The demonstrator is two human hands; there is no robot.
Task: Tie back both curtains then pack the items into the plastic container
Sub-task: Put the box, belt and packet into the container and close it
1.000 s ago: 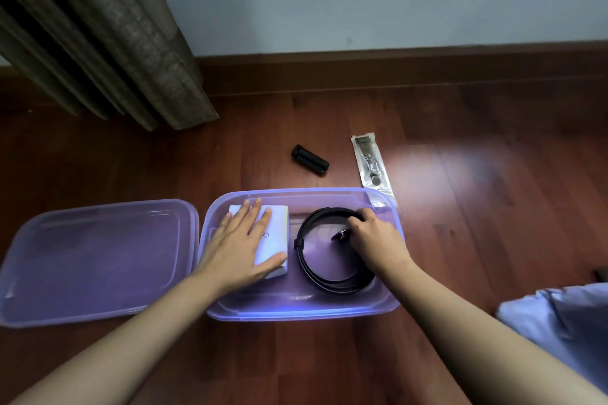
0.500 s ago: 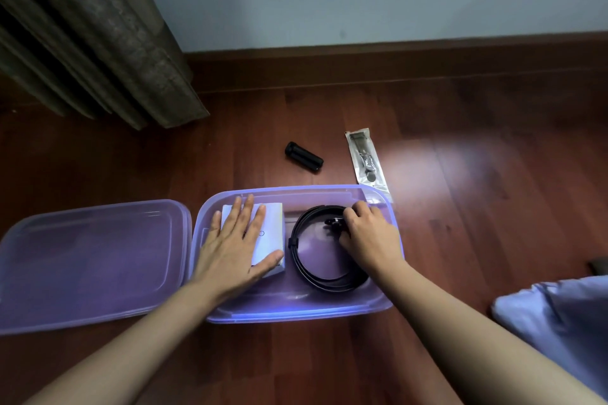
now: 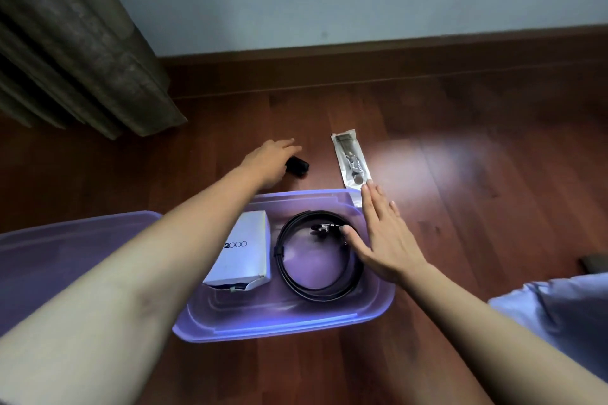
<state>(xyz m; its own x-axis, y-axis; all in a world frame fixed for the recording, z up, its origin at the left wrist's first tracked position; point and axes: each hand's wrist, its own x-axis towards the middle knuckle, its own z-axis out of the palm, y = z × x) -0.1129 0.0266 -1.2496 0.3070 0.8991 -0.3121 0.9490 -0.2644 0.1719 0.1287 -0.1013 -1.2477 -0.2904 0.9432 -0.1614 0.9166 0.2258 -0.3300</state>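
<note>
The translucent purple plastic container sits open on the dark wooden floor. Two things already lie in it side by side: a white rectangular cardboard box with blue print on the left and a coiled black belt with a metal buckle on the right. Two are not yet in, both on the floor just beyond its far rim: a small black oblong item and a long clear sachet of metal parts. Packing looks about half done, and the translucent purple lid lies off to the left.

The left hand covers the black item's left end; I cannot tell whether its grip is closed on it. The right hand hovers flat over the container's far right corner, grip apart, fingertips at the sachet's near end.

The grey-brown pleated curtain hangs gathered at upper left. No tie shows, so that step cannot be judged.
</note>
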